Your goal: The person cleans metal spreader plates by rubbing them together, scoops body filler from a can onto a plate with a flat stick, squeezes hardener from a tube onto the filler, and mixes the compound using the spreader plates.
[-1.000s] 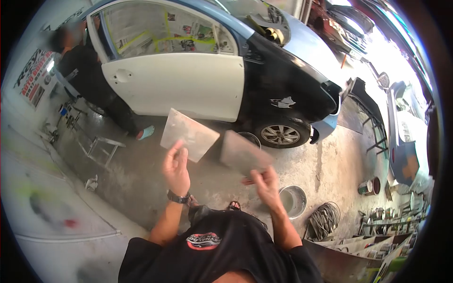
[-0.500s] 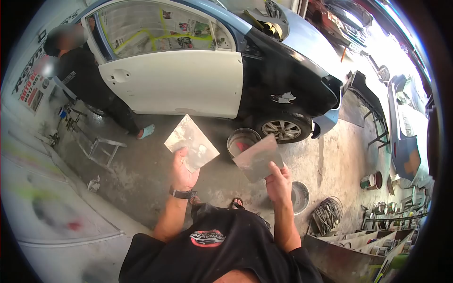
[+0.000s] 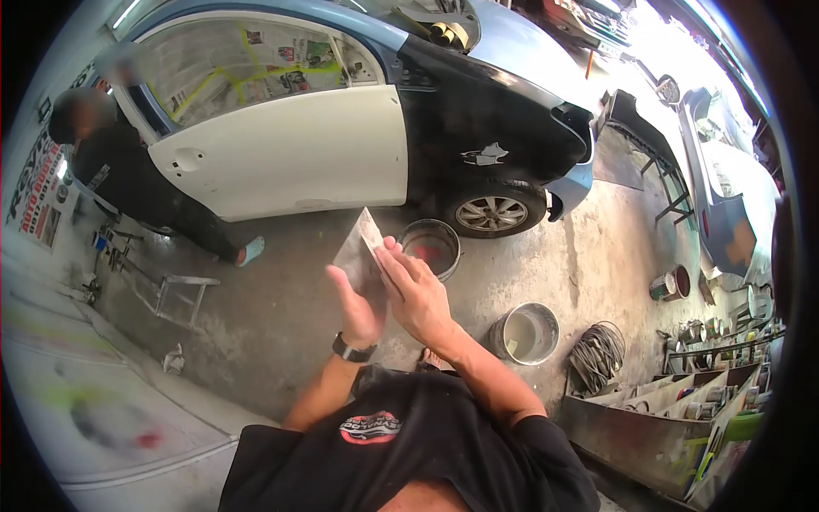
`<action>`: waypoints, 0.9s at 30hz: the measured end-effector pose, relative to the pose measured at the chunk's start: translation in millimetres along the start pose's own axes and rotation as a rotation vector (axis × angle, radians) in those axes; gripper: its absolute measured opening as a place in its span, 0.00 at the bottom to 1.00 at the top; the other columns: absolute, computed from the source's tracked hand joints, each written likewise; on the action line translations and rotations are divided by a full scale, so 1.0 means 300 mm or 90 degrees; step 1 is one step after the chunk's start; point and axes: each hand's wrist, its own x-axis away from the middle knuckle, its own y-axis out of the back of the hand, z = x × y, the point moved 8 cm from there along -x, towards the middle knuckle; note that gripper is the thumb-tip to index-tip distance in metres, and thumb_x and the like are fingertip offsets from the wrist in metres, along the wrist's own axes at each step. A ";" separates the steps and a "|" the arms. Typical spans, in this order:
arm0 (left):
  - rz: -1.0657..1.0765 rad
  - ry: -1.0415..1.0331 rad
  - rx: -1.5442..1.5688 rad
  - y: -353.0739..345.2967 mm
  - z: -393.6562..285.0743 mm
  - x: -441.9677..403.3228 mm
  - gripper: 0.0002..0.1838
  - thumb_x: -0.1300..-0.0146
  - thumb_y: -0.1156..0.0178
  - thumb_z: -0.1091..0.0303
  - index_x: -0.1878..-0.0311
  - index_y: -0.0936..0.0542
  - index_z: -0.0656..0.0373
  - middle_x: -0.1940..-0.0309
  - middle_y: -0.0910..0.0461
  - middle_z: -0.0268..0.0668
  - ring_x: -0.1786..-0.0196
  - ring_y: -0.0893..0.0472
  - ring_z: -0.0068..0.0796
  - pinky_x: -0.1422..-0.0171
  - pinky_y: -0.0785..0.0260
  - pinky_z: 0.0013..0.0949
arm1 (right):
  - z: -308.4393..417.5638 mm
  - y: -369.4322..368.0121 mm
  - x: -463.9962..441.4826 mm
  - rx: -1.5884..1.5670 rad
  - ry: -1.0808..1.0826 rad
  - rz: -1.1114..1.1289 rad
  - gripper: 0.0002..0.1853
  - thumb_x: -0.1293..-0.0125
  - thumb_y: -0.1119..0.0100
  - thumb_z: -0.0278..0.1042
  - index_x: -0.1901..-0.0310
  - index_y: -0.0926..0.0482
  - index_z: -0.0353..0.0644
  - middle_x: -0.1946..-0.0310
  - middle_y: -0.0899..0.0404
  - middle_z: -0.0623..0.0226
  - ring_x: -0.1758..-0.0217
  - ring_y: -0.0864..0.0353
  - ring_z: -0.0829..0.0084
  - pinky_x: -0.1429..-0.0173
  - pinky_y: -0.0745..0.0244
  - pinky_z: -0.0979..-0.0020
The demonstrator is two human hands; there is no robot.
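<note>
Both hands are together in front of my chest, at the middle of the view. My left hand (image 3: 358, 307), with a dark watch on its wrist, supports a thin flat sheet (image 3: 357, 252) from the left, thumb raised. My right hand (image 3: 416, 294) presses its fingers along the sheet's right side. The sheet stands tilted, one corner pointing up. Only one sheet can be told apart; whether a second lies against it is hidden. Beyond the hands is a car with a white door (image 3: 286, 158) and a black fender (image 3: 486, 119).
A bucket (image 3: 458, 256) with something red inside stands near the front wheel (image 3: 492, 213). Another bucket (image 3: 554, 328) is at right, beside coiled cable (image 3: 595, 358). A person (image 3: 128, 175) stands at the car's left. A metal step stool (image 3: 181, 299) and a shelf bin (image 3: 631, 439) flank the floor.
My hands were apart, each holding a flat sheet; they have come together, and the sheet now stands on edge between them. The view has shifted, with the car further left and up.
</note>
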 end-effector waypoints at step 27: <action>0.008 -0.008 -0.427 0.254 -0.046 0.069 0.32 0.18 0.60 0.46 0.24 0.36 0.61 0.29 0.30 0.41 0.29 0.30 0.29 0.26 0.37 0.37 | -0.211 0.019 -0.170 -0.240 -0.215 -0.062 0.16 0.27 0.43 0.31 0.42 0.20 0.36 0.62 0.15 0.58 0.62 0.15 0.66 0.59 0.23 0.69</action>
